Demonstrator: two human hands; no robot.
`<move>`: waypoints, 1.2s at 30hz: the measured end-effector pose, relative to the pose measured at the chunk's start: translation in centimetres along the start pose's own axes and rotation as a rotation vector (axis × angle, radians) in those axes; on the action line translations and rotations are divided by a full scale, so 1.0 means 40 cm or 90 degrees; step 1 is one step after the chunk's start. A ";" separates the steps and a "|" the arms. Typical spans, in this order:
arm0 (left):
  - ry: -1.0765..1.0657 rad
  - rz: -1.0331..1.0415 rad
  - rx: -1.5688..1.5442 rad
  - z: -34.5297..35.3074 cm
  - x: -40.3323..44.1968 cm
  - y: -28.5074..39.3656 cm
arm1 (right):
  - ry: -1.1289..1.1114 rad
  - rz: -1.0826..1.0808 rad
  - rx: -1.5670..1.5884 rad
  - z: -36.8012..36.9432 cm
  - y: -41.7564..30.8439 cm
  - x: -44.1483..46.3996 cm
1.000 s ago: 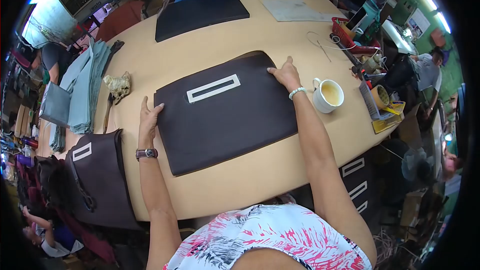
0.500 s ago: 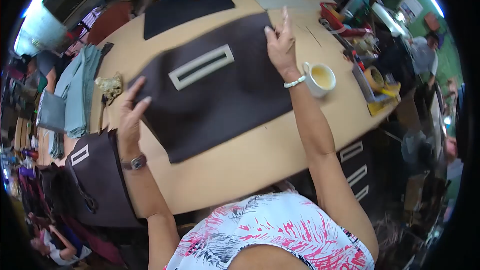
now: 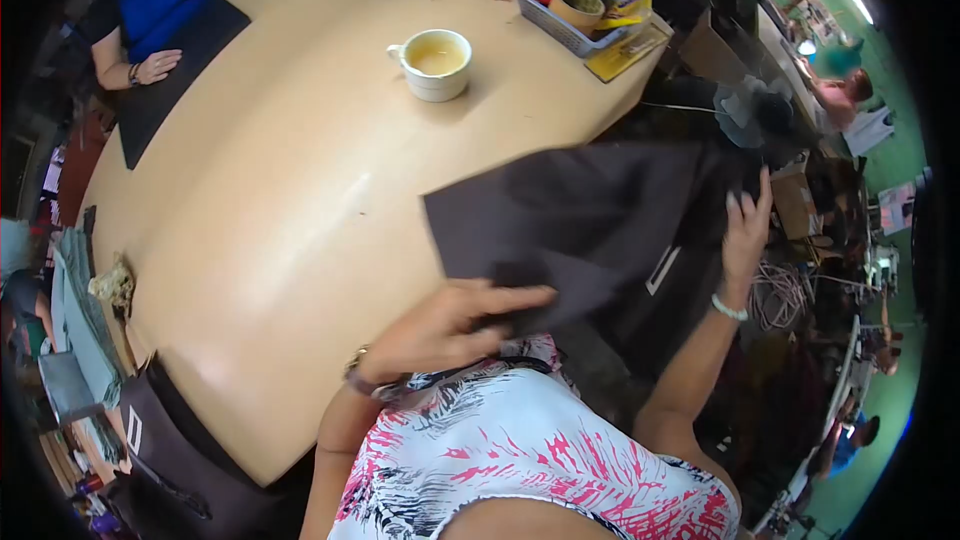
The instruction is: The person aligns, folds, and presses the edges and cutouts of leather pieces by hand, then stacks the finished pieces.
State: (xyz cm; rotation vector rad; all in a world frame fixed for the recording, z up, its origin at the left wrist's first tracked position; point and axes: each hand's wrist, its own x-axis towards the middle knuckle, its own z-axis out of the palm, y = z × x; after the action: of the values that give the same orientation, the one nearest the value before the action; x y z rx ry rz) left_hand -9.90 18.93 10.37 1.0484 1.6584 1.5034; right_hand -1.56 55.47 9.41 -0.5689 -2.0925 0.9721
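Note:
A dark brown sheet [image 3: 570,200], leather-like, lies partly over the table's right edge and droops beyond it, slightly blurred. A pale rectangular frame [image 3: 662,270] shows on the dark material off the table; which layer it belongs to is hard to tell. My left hand [image 3: 455,330] is at the sheet's near side, index finger stretched across it, other fingers partly bent. Beyond the table edge, my right hand [image 3: 745,235] is at the sheet's far right end with its fingers extended and apart.
On the table [image 3: 270,230] stands a white cup [image 3: 437,80] of yellowish drink. A grey basket [image 3: 570,35] holds tape and tools. At left hangs another brown sheet [image 3: 180,420] with scissors. Across the table, a person's hand [image 3: 158,67] rests on a black sheet [image 3: 180,90].
The brown sheet has left the middle of the table and moved right, over the edge. Both my hands have moved right with it, and my view has turned right.

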 end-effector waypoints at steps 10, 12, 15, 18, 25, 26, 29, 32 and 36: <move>-0.139 -0.010 -0.203 0.241 0.208 -0.272 | -0.172 0.119 -0.729 -0.251 0.364 0.067; -0.027 -0.081 -0.169 0.237 0.224 -0.335 | -0.203 0.077 -0.739 -0.142 0.428 0.122; 0.109 -0.187 -0.103 0.221 0.241 -0.422 | -0.180 -0.046 -0.604 0.047 0.546 0.193; 0.221 -0.185 -0.092 0.241 0.257 -0.576 | -0.194 -0.045 -0.545 0.228 0.596 0.258; 0.342 -0.318 -0.267 0.201 0.294 -0.572 | -0.219 -0.076 -0.551 0.459 0.661 0.377; 0.345 -0.327 -0.260 0.206 0.295 -0.585 | -0.240 -0.087 -0.593 0.474 0.669 0.397; 0.328 -0.361 -0.205 0.213 0.288 -0.597 | -0.178 -0.189 -0.562 0.526 0.844 0.426; 0.270 -0.404 -0.103 0.193 0.286 -0.554 | -0.156 0.131 -0.499 0.532 0.757 0.399; 0.143 -0.495 0.074 0.169 0.304 -0.519 | -0.041 0.390 -0.496 0.493 0.709 0.356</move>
State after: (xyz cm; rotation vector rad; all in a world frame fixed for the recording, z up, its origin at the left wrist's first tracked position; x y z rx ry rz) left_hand -12.30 32.43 -10.51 0.2089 2.0019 1.0257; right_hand -23.51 73.10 -15.15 -1.6556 -2.3713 0.4263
